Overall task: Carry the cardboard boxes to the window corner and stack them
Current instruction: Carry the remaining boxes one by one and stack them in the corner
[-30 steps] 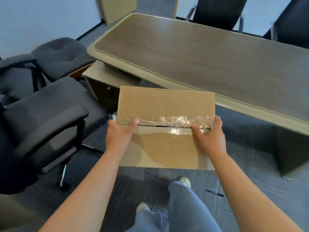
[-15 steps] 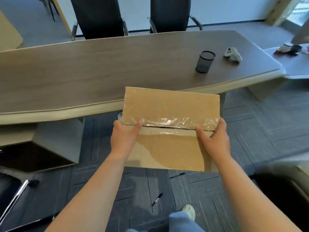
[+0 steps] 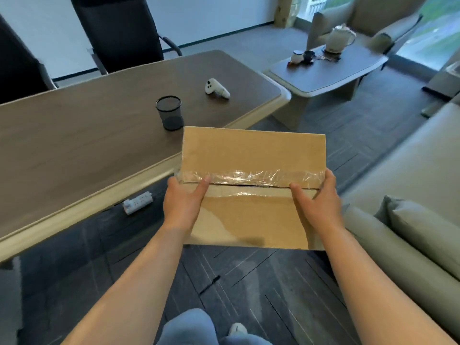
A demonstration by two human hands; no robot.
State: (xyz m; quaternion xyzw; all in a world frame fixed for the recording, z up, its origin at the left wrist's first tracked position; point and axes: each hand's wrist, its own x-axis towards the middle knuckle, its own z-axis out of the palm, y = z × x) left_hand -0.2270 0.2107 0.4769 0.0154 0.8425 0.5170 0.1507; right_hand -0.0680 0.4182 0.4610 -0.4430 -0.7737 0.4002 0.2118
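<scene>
Left hand [image 3: 183,202] and right hand [image 3: 317,201] grip opposite ends of the taped cardboard box [image 3: 251,155], held beside the tabletop [image 3: 74,145]

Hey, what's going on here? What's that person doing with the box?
A person is carrying a taped cardboard box in front of them, the left hand and the right hand gripping its two sides. They stand between a long desk and a grey sofa. Windows show at the far right beyond a low tea table. The box is not set down yet.
</scene>
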